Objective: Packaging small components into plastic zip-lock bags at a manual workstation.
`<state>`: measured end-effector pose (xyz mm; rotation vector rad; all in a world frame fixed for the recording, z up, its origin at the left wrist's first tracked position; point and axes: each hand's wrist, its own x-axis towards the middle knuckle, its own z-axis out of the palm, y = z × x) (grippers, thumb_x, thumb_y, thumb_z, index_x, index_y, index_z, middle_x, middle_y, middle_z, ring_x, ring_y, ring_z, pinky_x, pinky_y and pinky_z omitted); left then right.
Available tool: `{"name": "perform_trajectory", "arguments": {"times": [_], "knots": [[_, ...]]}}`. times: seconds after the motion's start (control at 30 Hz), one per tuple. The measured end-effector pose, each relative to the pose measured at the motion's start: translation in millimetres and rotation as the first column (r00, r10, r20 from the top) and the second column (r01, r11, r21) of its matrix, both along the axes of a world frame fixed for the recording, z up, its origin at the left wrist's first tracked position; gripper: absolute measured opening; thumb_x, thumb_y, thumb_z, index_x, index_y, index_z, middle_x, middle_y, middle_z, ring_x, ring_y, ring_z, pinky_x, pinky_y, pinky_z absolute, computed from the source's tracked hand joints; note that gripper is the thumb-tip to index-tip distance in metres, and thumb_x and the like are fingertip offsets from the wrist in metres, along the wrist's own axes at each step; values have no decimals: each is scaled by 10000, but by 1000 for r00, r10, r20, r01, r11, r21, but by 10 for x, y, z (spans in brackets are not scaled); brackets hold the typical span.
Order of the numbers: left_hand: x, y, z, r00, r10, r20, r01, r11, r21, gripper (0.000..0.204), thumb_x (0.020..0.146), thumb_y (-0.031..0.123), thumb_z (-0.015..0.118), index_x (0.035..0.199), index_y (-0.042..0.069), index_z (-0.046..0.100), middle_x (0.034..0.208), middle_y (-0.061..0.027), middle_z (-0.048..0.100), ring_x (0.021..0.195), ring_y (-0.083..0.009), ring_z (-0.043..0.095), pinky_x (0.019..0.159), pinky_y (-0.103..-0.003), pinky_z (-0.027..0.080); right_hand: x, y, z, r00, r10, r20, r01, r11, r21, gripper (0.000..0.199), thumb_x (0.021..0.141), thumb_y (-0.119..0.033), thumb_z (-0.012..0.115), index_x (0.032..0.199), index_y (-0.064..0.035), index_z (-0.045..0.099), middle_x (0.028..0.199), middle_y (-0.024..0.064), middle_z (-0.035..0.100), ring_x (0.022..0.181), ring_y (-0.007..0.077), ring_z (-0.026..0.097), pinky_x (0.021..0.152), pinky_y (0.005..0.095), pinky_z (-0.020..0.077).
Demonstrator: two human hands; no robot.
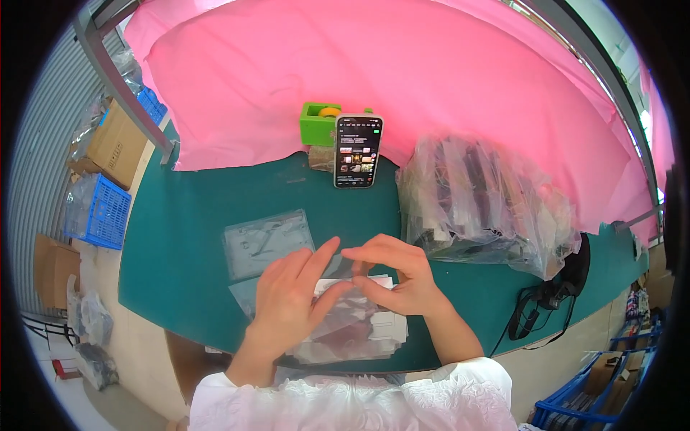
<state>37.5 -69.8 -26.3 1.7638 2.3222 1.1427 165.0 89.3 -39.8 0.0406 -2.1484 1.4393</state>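
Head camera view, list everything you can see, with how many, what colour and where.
mat: one, dark green, covering the table
cloth: one, pink, draped behind the mat
phone: one, black, screen lit, propped upright at the back of the mat
tape holder: one, green, behind the phone
big bag: one, clear plastic, full of dark pieces, right of the phone
small bags: a flat stack, clear, left of centre
cards: a pile, white, under the hands
crates: blue, floor left and lower right
boxes: brown cardboard, floor left
left hand: on the pile, pinching a clear sleeve
right hand: pinching the same sleeve
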Motion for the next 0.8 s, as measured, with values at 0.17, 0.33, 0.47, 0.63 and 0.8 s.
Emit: {"name": "perform_trajectory", "arguments": {"times": [0.17,0.33,0.47,0.63,0.8], "knots": [[13,-14,22,997,-32,-64,33,999,8,524,755,235,772,1230,61,632,799,-69,530,688,-267,521,616,-385,410,19,-94,50,993,-116,-34,119,988,97,396,660,48,714,1049,-22,713,821,70,660,739,162,622,610,267,487],[19,-12,13,994,-68,-86,67,998,-17,424,763,207,756,1147,52,662,785,-69,536,702,-268,537,616,-390,421,26,-113,42,986,-165,-35,169,975,142,355,632,30,723,980,-35,727,826,75,649,713,162,618,606,261,492],[39,-13,8,996,-81,-29,81,996,-31,343,779,200,744,1072,43,662,791,-79,572,689,-280,575,587,-394,446,33,-103,57,986,-164,15,161,979,124,351,624,25,721,968,-45,728,815,70,640,712,160,625,623,261,507],[56,-16,-3,996,-88,27,90,993,-70,327,796,208,731,1065,40,651,814,-93,604,678,-295,600,573,-396,468,82,-39,56,991,-72,117,66,996,60,363,650,32,720,1007,-34,714,935,84,588,760,153,623,654,266,524],[72,-50,22,993,-108,49,114,985,-129,361,798,211,733,1103,45,636,811,-84,604,689,-287,608,587,-390,484,114,0,89,991,44,124,-50,998,48,380,678,25,748,1053,-18,698,1039,93,514,809,153,619,681,275,538]]}}
